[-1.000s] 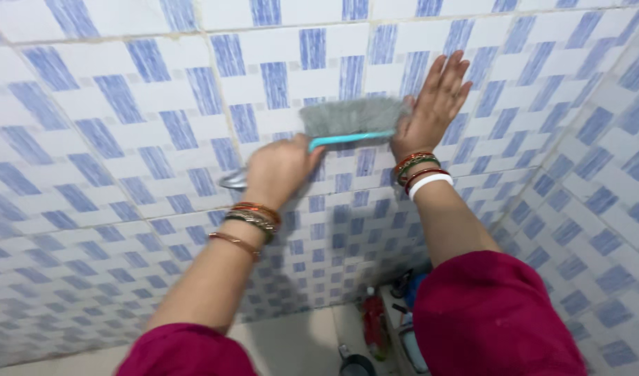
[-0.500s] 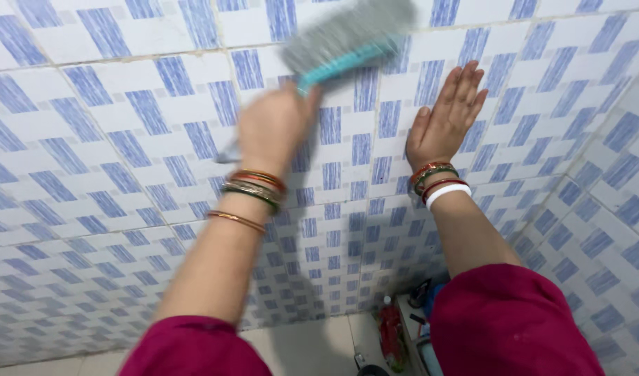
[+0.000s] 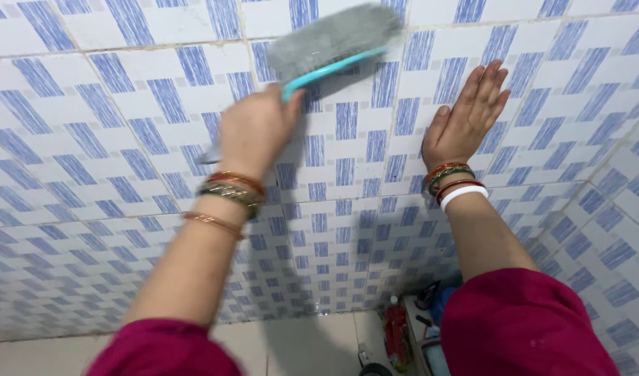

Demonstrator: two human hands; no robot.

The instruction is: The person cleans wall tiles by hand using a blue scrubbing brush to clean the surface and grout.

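Head view: since half a second ago my brush (image 3: 333,43) sits slightly lower and right, high on the tiled wall (image 3: 89,139). My left hand (image 3: 253,132) clenches its teal handle, arm raised. My right hand (image 3: 469,118) stays flat, fingers released, against the tiles.

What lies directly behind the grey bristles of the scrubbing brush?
The brush in the left hand presses against the blue-and-white wall tiles. The tile patch under its bristles is hidden.
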